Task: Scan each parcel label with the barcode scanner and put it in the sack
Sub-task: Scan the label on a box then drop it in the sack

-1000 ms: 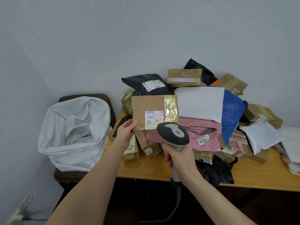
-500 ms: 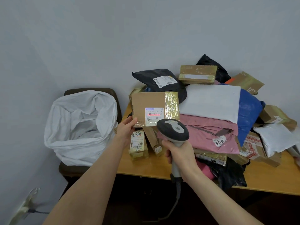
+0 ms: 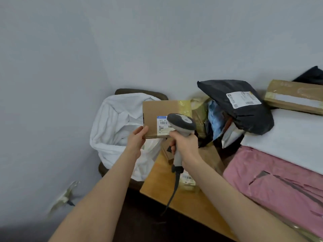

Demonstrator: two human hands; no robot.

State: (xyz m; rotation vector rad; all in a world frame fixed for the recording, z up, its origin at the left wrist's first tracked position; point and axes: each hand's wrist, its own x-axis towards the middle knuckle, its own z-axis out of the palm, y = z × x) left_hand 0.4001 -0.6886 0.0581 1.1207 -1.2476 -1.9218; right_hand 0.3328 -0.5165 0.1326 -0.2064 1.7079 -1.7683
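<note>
The scanner [image 3: 181, 122] head covers the right half of the white label [image 3: 162, 124] on the cardboard parcel [image 3: 158, 113], so only part of the barcode shows, and the print is too small to read. The pink mailer [image 3: 272, 182] and the taped box [image 3: 295, 96] at the right are cut off by the frame edge. The wooden surface [image 3: 162, 186] fills the lower right, against a plain grey wall [image 3: 122, 41]. At centre left the white sack [image 3: 115, 130] sits open on a dark chair [image 3: 139, 92], its contents unclear. The left hand [image 3: 137, 139] pinches the parcel's lower left corner, holding it upright over the sack's right rim; the right hand [image 3: 186, 145] is wrapped around the scanner's handle. A black mailer [image 3: 244, 109] tops the pile.
</note>
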